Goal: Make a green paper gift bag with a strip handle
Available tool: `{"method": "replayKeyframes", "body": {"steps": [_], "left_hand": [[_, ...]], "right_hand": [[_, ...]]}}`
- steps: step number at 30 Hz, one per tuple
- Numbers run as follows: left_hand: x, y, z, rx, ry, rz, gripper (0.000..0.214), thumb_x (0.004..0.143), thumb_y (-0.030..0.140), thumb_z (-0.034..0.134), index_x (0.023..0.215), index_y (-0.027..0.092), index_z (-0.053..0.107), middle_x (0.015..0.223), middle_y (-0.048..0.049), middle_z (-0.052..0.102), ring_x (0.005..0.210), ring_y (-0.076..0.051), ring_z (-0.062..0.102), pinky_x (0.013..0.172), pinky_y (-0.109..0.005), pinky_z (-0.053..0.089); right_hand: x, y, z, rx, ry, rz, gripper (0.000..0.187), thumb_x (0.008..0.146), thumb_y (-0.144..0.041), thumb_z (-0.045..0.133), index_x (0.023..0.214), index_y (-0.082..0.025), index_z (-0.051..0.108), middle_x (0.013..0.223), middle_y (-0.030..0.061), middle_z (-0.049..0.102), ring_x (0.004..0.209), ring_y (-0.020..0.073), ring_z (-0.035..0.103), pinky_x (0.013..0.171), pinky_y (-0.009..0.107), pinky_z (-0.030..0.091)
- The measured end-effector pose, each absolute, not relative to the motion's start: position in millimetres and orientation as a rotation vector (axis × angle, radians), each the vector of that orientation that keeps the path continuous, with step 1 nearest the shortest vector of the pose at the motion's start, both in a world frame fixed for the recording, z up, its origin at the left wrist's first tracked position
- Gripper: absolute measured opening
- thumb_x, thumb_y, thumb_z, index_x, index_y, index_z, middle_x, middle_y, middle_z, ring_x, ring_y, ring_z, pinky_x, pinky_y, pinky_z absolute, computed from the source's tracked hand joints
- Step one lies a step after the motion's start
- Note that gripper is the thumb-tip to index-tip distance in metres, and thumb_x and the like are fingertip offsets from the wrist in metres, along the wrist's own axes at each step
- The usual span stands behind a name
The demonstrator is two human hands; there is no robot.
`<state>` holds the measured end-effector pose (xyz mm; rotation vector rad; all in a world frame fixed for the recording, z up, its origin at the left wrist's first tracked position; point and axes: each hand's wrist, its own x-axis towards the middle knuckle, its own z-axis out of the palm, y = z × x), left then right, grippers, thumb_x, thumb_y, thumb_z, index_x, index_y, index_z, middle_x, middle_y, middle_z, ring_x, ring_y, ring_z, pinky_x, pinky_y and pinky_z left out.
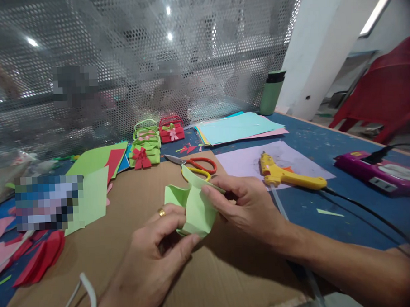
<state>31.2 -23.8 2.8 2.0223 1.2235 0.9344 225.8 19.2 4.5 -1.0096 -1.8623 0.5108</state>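
Both my hands hold a folded piece of light green paper (pixel 193 203) above a sheet of brown cardboard (pixel 127 247). My left hand (pixel 155 255), with a gold ring on one finger, pinches the paper's lower edge between thumb and fingers. My right hand (pixel 244 206) pinches its upper right side. The paper is bent into an open, box-like fold. Just behind it lie red and yellow scissors (pixel 195 165).
A yellow glue gun (pixel 287 175) rests on lilac paper at the right, its cord trailing right. Small green and red paper baskets (pixel 146 144) stand at the back, beside a stack of coloured sheets (pixel 238 127). A green bottle (pixel 272 92), a magenta device (pixel 379 171), red paper pieces (pixel 40 260).
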Motion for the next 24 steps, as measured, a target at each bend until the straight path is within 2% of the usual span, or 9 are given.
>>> {"method": "replayKeyframes", "body": {"steps": [5, 11, 19, 24], "left_hand": [[27.9, -26.5, -2.1, 2.156, 1.289, 0.856, 0.009, 0.092, 0.024, 0.061, 0.084, 0.023, 0.067, 0.084, 0.0008, 0.065, 0.074, -0.014, 0.061, 0.066, -0.023, 0.048], [28.9, -31.3, -2.7, 2.264, 1.314, 0.854, 0.005, 0.093, 0.021, 0.06, 0.088, 0.023, 0.06, 0.079, 0.0027, 0.06, 0.065, -0.012, 0.056, 0.06, -0.022, 0.044], [31.7, -32.5, -0.2, 2.405, 1.144, 1.003, 0.018, 0.093, 0.01, 0.055, 0.103, 0.023, 0.062, 0.1, -0.0021, 0.065, 0.088, -0.014, 0.063, 0.079, -0.02, 0.05], [29.2, -34.3, -1.1, 2.466, 1.166, 0.984, 0.025, 0.093, 0.013, 0.056, 0.115, 0.024, 0.061, 0.111, -0.005, 0.063, 0.093, -0.015, 0.066, 0.081, -0.022, 0.054]], "right_hand": [[222.7, 15.2, 3.6, -0.987, -1.943, 0.517, 0.034, 0.095, -0.024, 0.05, 0.062, -0.016, 0.057, 0.056, -0.0063, 0.038, 0.051, 0.0067, 0.033, 0.048, 0.021, 0.025], [222.4, 12.7, 6.7, -0.979, -1.991, 0.596, 0.032, 0.096, -0.025, 0.049, 0.07, -0.014, 0.065, 0.061, -0.0039, 0.048, 0.056, 0.0083, 0.04, 0.053, 0.023, 0.029], [223.1, 11.5, 5.6, -0.956, -2.009, 0.652, 0.032, 0.097, -0.026, 0.049, 0.07, -0.015, 0.063, 0.063, -0.0031, 0.053, 0.059, 0.0093, 0.045, 0.057, 0.023, 0.032], [224.0, 13.2, 7.3, -0.891, -2.014, 0.746, 0.035, 0.099, -0.029, 0.05, 0.068, -0.017, 0.058, 0.064, -0.004, 0.05, 0.062, 0.0094, 0.045, 0.059, 0.022, 0.034]]}}
